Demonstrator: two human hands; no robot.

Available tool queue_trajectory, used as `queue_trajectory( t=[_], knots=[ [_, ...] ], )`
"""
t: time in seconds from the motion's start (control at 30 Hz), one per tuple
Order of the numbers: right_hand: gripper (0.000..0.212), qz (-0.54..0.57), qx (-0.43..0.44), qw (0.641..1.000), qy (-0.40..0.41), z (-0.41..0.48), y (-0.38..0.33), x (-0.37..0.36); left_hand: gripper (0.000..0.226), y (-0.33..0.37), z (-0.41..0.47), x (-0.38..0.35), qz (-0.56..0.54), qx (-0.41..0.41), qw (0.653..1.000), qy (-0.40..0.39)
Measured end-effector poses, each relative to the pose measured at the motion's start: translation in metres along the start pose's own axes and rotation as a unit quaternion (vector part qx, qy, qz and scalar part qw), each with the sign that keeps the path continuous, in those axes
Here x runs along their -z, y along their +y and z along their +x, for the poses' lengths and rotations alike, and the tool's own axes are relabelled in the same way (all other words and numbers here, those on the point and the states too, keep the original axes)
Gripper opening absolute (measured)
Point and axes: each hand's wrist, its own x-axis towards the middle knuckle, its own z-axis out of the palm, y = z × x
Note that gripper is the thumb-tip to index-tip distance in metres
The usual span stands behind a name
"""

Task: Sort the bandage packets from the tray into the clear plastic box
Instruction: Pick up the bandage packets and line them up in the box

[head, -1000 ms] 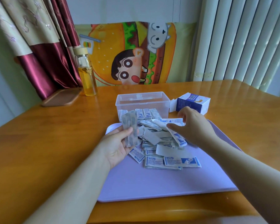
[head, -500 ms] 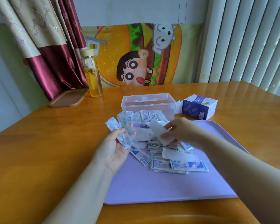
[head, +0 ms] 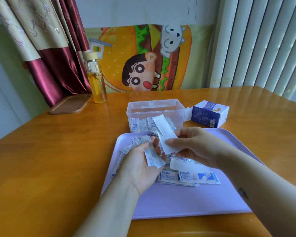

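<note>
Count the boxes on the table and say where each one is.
2. The clear plastic box sits just beyond the purple tray; the blue cardboard box lies to its right. No others show.

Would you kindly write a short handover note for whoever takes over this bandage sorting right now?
Left hand: palm up, holds a few small packets above the tray.
Right hand: pinches a white packet beside them.
Clear box: behind the tray, lid off, with a row of packets inside.
Done: some packets are boxed.
Left: box the held ones, then the pile on the tray.
</note>
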Motion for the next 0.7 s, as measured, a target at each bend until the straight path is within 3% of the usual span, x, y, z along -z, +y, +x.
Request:
queue_trajectory(
  t=[0.07,0.13,0.2,0.23,0.3,0.43,0.47,0.6,0.7],
  knots=[
    [0.004,-0.161,0.069,0.981,0.087,0.000,0.000,-0.006,0.042,-0.003,-0.002,-0.003,0.016,-0.007,1.000,-0.006],
    [0.007,-0.364,0.168,0.900,0.171,-0.002,0.000,-0.015,0.060,-0.006,-0.002,-0.006,0.000,-0.007,1.000,-0.011],
    [0.012,-0.496,0.235,0.818,0.172,-0.006,0.001,-0.028,0.068,-0.009,-0.004,-0.010,-0.006,-0.006,1.000,-0.020],
    [0.015,-0.531,0.254,0.794,0.155,-0.007,0.003,-0.034,0.068,-0.010,-0.005,-0.010,-0.001,-0.008,1.000,-0.022],
    [0.020,-0.540,0.268,0.790,0.113,-0.011,0.006,-0.039,0.060,-0.012,-0.007,-0.011,0.015,-0.009,1.000,-0.016],
    [0.020,-0.442,0.241,0.859,0.098,-0.020,-0.013,-0.020,0.035,-0.007,-0.006,-0.004,-0.022,-0.021,0.999,0.010],
    [0.021,-0.446,0.220,0.861,0.105,-0.020,-0.016,-0.010,0.027,-0.004,-0.004,-0.001,-0.030,-0.029,0.999,0.017],
    [0.023,-0.625,0.088,0.774,0.048,-0.014,-0.001,0.019,0.016,0.009,-0.001,0.013,0.003,-0.042,0.999,0.017],
    [0.035,-0.639,0.049,0.768,0.004,-0.010,0.012,0.023,0.020,0.016,-0.002,0.014,0.027,-0.064,0.998,0.009]
  ],
)
